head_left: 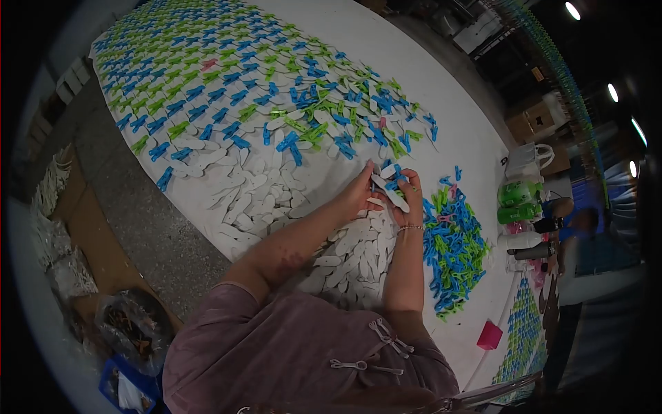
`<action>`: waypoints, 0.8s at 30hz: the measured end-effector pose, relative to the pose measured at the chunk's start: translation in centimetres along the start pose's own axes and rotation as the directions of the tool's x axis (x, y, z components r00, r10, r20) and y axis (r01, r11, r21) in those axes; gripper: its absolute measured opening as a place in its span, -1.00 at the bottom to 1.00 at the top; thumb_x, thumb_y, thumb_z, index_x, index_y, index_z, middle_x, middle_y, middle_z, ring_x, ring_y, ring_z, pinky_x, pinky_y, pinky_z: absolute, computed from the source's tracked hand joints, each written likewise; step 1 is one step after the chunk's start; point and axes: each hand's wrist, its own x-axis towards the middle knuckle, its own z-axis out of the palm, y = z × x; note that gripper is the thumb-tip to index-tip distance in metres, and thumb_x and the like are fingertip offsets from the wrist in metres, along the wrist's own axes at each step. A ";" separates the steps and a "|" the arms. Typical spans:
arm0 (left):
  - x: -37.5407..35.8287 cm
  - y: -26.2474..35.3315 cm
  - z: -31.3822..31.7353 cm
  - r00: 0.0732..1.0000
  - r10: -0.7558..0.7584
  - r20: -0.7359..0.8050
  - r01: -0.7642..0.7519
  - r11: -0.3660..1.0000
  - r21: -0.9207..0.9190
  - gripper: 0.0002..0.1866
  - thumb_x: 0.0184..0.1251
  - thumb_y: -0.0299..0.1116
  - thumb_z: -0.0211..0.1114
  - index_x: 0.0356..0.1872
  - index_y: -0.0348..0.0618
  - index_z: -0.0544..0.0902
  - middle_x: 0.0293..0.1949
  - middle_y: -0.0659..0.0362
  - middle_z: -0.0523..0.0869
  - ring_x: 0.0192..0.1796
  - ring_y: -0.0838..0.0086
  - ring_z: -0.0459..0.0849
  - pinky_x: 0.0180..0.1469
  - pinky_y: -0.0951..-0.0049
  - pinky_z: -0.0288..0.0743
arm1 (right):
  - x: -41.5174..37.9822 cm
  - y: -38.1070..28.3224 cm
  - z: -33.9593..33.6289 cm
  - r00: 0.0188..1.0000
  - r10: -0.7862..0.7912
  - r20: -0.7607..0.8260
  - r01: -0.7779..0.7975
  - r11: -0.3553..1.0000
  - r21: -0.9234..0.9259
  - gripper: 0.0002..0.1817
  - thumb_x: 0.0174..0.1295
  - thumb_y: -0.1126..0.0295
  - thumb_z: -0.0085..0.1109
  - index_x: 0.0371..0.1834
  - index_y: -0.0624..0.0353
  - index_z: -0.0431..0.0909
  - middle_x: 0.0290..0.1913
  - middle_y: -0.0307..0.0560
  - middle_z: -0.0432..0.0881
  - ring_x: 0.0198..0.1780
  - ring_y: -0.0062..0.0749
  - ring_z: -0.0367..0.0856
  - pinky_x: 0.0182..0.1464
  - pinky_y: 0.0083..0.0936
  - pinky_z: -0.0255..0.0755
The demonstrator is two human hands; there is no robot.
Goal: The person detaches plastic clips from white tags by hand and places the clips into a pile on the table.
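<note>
My left hand point(360, 195) and my right hand point(407, 196) are close together over the white table, fingers closed around a small cluster. In it are blue plastic clothespins point(394, 181) and flat white sole-shaped pieces point(396, 199); how they join is partly hidden by my fingers. Below my hands lies a heap of loose white pieces point(355, 259), with another pile of white pieces point(255, 196) to the left. To the right of my right hand is a mound of blue and green clothespins point(452, 252), with a few pink ones among them.
Rows of white pieces with clothespins on them point(200, 76) cover the table's far left, becoming a jumbled pile point(345, 110) nearer me. A pink box point(489, 335) sits at right, near bottles point(520, 240). Another person point(576, 221) is beyond. A blue crate point(127, 386) stands lower left.
</note>
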 end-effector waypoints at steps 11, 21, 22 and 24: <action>-0.1 -1.1 -0.1 0.899 0.414 -0.144 -0.334 0.861 0.384 -0.60 0.36 0.04 0.09 -0.17 -0.13 0.44 -0.33 0.27 0.48 -0.32 0.63 0.51 -0.38 0.56 0.45 | -0.7 2.6 2.7 0.909 -0.414 0.044 0.386 0.798 -0.464 -0.89 0.29 0.43 0.08 -0.21 0.18 0.38 -0.35 -0.29 0.47 -0.33 -0.71 0.45 -0.30 -0.75 0.35; 0.5 -1.7 -1.0 0.923 0.350 -0.162 -0.264 0.878 0.399 -0.56 0.31 0.03 0.17 -0.10 -0.17 0.48 -0.30 0.27 0.52 -0.34 0.66 0.48 -0.35 0.58 0.40 | -0.8 3.2 4.1 0.888 -0.458 -0.049 0.372 0.776 -0.509 -0.86 0.31 0.40 0.05 -0.18 0.19 0.34 -0.40 -0.31 0.46 -0.42 -0.73 0.37 -0.36 -0.73 0.30; 0.6 -2.0 -0.8 0.923 0.349 -0.163 -0.262 0.879 0.399 -0.56 0.31 0.03 0.17 -0.10 -0.17 0.48 -0.30 0.27 0.52 -0.34 0.66 0.48 -0.35 0.58 0.40 | -0.5 3.4 3.8 0.868 -0.488 -0.090 0.383 0.774 -0.504 -0.86 0.31 0.40 0.05 -0.18 0.19 0.34 -0.42 -0.32 0.45 -0.44 -0.74 0.34 -0.38 -0.74 0.28; 1.1 -2.5 0.1 0.850 0.502 -0.161 -0.430 0.837 0.339 -0.62 0.32 0.00 0.14 -0.31 -0.17 0.50 -0.51 0.33 0.48 -0.48 0.69 0.39 -0.47 0.62 0.26 | -0.4 3.6 3.6 0.846 -0.518 -0.131 0.395 0.771 -0.500 -0.85 0.31 0.39 0.05 -0.18 0.19 0.34 -0.43 -0.33 0.43 -0.45 -0.74 0.30 -0.40 -0.74 0.25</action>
